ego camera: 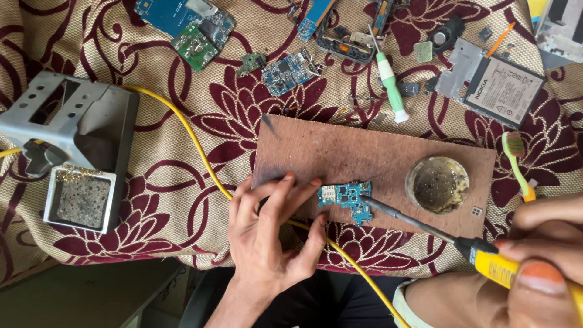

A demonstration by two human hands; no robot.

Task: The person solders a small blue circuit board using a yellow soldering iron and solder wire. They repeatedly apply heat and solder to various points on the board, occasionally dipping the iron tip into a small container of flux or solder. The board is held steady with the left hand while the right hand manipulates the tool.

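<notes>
A small blue circuit board (349,198) lies on a brown wooden board (364,155). My left hand (270,234) rests at the wooden board's front left edge, fingertips beside the circuit board, steadying it. My right hand (543,243) grips the yellow handle of a soldering iron (437,228), whose dark tip touches the circuit board's right edge. The iron's yellow cable (194,143) runs under my left hand.
A grey metal iron stand (91,121) with a sponge tray (82,200) sits at left. A round tin of flux (437,184) stands on the wooden board. Several circuit boards (194,30), a green-handled screwdriver (390,85), a phone battery (504,91) and a toothbrush (517,164) lie on the patterned cloth.
</notes>
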